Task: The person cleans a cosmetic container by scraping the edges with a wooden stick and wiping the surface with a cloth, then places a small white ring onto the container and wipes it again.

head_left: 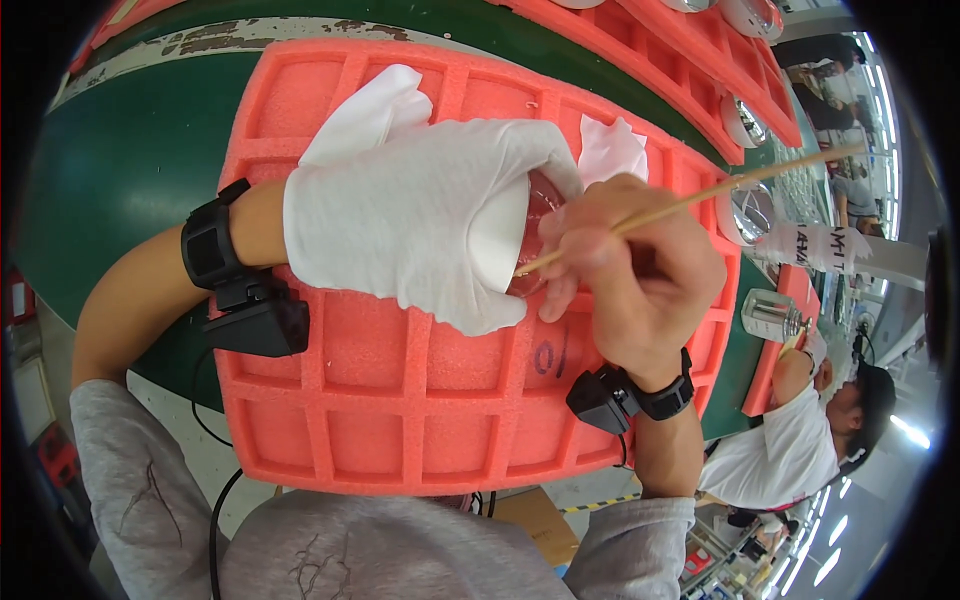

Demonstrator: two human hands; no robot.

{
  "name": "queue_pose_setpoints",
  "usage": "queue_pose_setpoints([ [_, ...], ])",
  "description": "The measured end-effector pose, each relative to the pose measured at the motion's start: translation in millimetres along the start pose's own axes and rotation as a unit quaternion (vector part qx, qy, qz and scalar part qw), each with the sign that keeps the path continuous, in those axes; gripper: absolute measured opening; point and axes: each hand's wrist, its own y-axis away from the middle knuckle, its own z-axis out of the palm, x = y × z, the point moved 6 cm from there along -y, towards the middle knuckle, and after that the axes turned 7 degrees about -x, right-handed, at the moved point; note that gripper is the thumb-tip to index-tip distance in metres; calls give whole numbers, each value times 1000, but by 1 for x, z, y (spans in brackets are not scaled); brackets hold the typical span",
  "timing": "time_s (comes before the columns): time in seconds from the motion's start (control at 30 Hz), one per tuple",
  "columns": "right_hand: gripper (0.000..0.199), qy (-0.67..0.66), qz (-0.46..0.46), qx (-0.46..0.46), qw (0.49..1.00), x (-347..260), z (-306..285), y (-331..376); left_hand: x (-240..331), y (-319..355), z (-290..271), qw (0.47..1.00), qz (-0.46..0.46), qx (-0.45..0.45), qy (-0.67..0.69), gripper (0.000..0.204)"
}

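Note:
My left hand [390, 225], in a white glove, is closed round a rounded piece with a smooth white side [500, 235] and a glossy face through which pink shows. Bare-fingered, my right hand [650, 270] pinches a thin wooden stick [740, 182]. The stick's lower tip touches or nearly touches the rim of the piece, and its long end points up to the right. Both hands are above a pink foam tray [412, 395] divided into square pockets. A folded white cloth [370, 110] lies behind the glove, and another white cloth [612, 148] behind my right hand.
Green table [110, 190] surrounds the tray. More pink foam trays [650, 60] with shiny round parts stand at the far right. A glass bottle [770, 315] sits on the right, near a co-worker [775, 460]. Black cables [215, 530] hang by my left side.

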Motion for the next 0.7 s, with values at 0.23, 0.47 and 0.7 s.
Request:
queue_pose_setpoints([
  [0.23, 4, -3, 0, -23, 1000, 2, 2, -1, 4, 0, 0, 1000, 4, 2, 28, 53],
  [0.47, 4, -7, -18, -34, 999, 7, -3, 0, 1, -1, 3, 999, -14, -12, 40, 52],
  [0.7, 8, -5, 4, -16, 1000, 9, -8, -2, 2, -2, 1, 999, -29, -34, 31, 48],
])
